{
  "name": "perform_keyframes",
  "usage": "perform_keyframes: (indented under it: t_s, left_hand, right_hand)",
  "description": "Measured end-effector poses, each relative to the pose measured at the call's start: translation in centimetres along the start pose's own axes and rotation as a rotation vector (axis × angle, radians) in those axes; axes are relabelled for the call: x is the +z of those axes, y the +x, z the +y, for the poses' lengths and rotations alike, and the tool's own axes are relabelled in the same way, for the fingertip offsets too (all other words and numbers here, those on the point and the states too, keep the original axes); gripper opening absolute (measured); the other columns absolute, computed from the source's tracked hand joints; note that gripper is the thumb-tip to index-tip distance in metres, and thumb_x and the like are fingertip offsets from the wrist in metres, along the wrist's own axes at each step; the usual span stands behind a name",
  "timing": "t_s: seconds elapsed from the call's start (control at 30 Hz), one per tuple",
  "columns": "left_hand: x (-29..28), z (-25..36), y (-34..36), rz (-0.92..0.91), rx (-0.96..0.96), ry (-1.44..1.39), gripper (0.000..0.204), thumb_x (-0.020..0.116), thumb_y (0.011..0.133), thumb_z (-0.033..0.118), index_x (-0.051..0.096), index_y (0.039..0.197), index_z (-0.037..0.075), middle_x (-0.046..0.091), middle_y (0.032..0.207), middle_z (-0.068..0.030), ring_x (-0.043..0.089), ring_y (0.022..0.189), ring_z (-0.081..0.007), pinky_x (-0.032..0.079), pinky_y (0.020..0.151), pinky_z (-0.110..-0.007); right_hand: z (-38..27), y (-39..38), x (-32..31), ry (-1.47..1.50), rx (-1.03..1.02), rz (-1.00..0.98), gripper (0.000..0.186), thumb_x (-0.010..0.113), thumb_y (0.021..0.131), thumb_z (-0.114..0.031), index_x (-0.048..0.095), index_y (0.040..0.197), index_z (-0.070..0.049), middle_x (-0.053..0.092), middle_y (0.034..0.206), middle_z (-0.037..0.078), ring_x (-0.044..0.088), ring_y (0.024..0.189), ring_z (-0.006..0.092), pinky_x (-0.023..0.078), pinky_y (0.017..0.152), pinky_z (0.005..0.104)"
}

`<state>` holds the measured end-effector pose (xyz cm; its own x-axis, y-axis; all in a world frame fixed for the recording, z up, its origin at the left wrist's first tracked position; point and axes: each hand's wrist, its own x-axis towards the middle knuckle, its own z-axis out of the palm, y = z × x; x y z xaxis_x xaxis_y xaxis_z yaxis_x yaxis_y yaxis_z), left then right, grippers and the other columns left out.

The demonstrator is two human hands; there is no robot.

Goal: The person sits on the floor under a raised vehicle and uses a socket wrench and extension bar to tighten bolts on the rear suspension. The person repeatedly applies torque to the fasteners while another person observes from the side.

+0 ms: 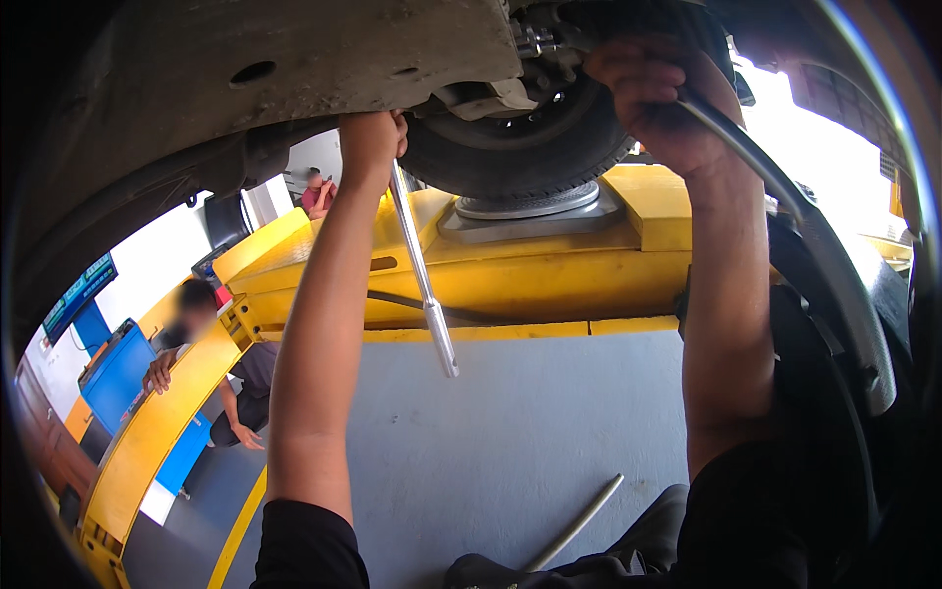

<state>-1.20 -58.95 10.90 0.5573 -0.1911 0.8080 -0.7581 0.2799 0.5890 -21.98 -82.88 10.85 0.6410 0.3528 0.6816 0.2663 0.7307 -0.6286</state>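
My left hand [371,147] is raised to the underbody panel [343,54], its fingers curled round the top of a long chrome bar [420,265], which hangs down at a slant. My right hand [667,103] is closed on the upper end of a dark curved metal bar [805,226] beside the wheel [510,162]; its fingertips are near steel suspension parts [535,44]. What the top of the chrome bar fits onto is hidden.
A yellow lift [520,280] holds a round turntable [530,211] under the wheel. A co-worker [235,393] crouches left by the lift's rail [167,412] and a blue cabinet [118,373]. Another person [319,196] is behind. A metal tube [579,520] lies low near my legs.
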Motion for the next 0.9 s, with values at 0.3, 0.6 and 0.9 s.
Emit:
perform_keyframes:
  t_s: [0.3, 0.6, 0.9]
  left_hand:
    - [0.2, -0.3, -0.4, 0.071, 0.046, 0.089, 0.036, 0.044, 0.098, 0.036, 0.045, 0.074, 0.010, 0.044, 0.061, -0.0004, 0.038, 0.044, -0.0098, 0.030, 0.044, -0.026]
    - [0.1, -2.8, -5.1, 0.040, 0.084, 0.091, 0.047, 0.050, 0.101, 0.042, 0.031, 0.135, 0.015, 0.056, 0.075, -0.0027, 0.048, 0.049, -0.0082, 0.038, 0.043, -0.023]
    - [-0.8, -1.5, -6.0, -0.047, 0.005, 0.023, 0.028, 0.049, 0.103, 0.036, 0.040, 0.119, 0.014, 0.048, 0.066, 0.0010, 0.040, 0.045, -0.0045, 0.033, 0.042, -0.020]
  right_hand:
    - [-1.8, 4.6, 1.7, -0.916, 0.192, 0.317, 0.016, 0.044, 0.099, -0.011, 0.052, 0.101, 0.002, 0.054, 0.079, 0.008, 0.053, 0.054, 0.0089, 0.046, 0.047, 0.0197]
    - [-4.8, 8.8, 0.4, -0.885, 0.509, 0.272, 0.011, 0.050, 0.100, -0.010, 0.057, 0.098, -0.002, 0.050, 0.063, 0.000, 0.046, 0.047, 0.0056, 0.036, 0.037, 0.0172]
    - [-2.8, 7.9, 0.5, -1.025, 0.179, 0.519, 0.011, 0.049, 0.099, -0.007, 0.053, 0.089, -0.003, 0.047, 0.060, -0.002, 0.045, 0.044, 0.0049, 0.038, 0.037, 0.0176]
